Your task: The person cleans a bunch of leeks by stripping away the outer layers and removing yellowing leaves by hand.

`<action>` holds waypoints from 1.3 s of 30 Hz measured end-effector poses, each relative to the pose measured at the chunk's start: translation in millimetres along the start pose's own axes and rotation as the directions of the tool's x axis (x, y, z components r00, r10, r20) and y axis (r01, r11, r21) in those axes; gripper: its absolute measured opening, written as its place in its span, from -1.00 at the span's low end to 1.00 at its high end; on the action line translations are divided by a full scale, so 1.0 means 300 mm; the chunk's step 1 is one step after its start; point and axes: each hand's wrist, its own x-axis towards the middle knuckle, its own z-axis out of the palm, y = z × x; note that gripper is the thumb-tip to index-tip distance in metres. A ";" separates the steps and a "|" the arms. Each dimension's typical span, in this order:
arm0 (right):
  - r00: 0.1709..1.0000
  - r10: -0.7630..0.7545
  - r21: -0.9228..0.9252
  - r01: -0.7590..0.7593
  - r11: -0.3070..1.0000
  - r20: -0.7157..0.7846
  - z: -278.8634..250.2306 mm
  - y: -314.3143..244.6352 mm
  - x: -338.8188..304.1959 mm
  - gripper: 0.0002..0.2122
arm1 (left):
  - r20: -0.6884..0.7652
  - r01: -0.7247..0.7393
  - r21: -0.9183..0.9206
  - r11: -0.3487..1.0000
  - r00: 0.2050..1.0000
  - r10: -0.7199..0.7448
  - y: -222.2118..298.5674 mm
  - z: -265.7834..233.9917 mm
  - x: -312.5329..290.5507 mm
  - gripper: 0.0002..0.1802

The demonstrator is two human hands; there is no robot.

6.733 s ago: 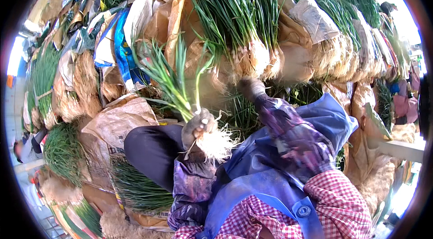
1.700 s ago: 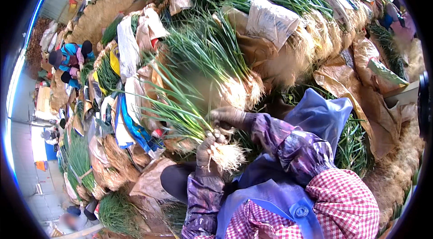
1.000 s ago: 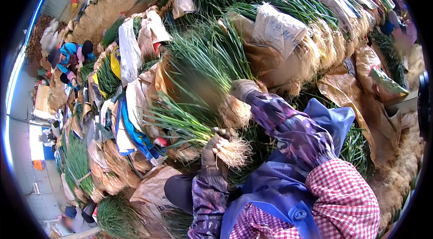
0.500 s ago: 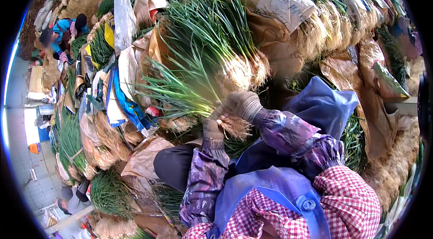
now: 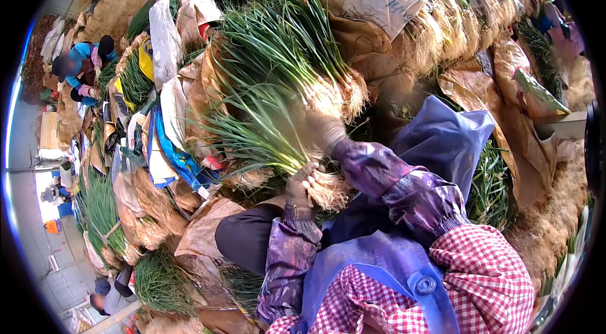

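My left hand [image 5: 302, 185], in a dirty glove, is closed around a bunch of green onions [image 5: 291, 158] just above its pale, stringy roots. The bunch's leaves fan out to the upper left. Above the bunch and slightly to the right is my gloved right hand [image 5: 323, 132], smeared by motion. Its fingers cannot be made out, nor whether anything is in them. Just beyond it lies a larger heap of green onions [image 5: 284, 50], leaves pointing up and left, with the roots toward me.
Brown paper sheets [image 5: 483, 97] and a white sack [image 5: 382, 3] lie among more onion bundles on the far and right sides. A blue plastic sheet [image 5: 173, 145] sits at the left. Farther left, a person in blue [image 5: 82, 66] bends over bundles. My blue apron [image 5: 442, 135] covers my lap.
My right hand has come off the bunch's base and moved up and left. My left hand keeps its hold, with the root end now uncovered. The view has shifted slightly.
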 end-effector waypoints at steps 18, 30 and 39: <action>0.978 -0.177 0.317 0.134 0.939 0.111 -0.236 -0.032 0.169 -0.76 | 0.321 0.327 -0.487 0.810 0.929 -0.182 0.090 -0.231 0.226 -0.67; 0.981 -0.089 0.765 -0.079 0.639 0.175 -0.020 -0.027 0.071 -0.69 | 0.090 -0.046 -0.334 0.941 0.993 0.081 0.106 0.096 0.049 -0.82; 0.941 -0.168 -0.270 0.251 0.930 0.295 -0.112 0.004 0.081 -0.82 | 0.349 -0.129 -0.619 0.775 0.839 0.417 0.177 0.123 -0.073 -0.84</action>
